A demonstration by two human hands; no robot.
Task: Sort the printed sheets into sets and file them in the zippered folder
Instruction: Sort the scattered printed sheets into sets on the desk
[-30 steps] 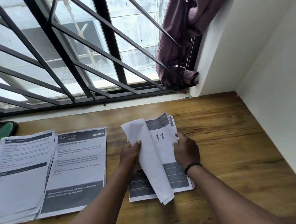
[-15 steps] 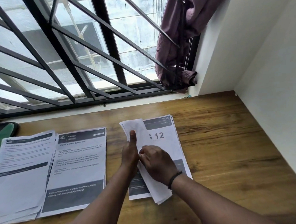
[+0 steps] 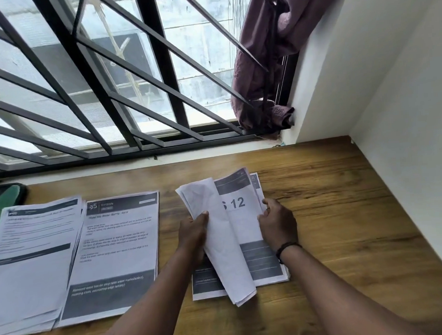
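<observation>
A person sorts printed sheets at a brown wood-grain desk [image 3: 332,186] under a black-barred window [image 3: 121,77], leafing through the stack of white pages with dark grey header bands [image 3: 262,263] that lies flat between the forearms. The left hand [image 3: 193,236] is closed around a curled sheaf of turned-back white pages [image 3: 218,232], thumb pressed on the blank backs, holding them up off the stack. The right hand [image 3: 277,223] is partly open, its fingertips pinching the right edge of the lifted top page marked "12" [image 3: 239,205]. Two sorted piles lie well to the left: a squared pile headed "KITCHEN" [image 3: 119,251] and, just beside it and overlapping its left edge, a fanned pile of white text pages [image 3: 31,264]. The dark green and black zippered folder [image 3: 2,199] sits at the desk's far left corner, mostly out of frame, with nothing yet filed in it as far as can be seen. A mauve curtain [image 3: 273,60] hangs bunched at the window's right. The risks appear to be these: the thin edge may carry two pages at once, putting one in the wrong set; the curled sheaf could crease or slip free and lose the place; and the fanned pile, already uneven, may slide if more is dropped on it.
</observation>
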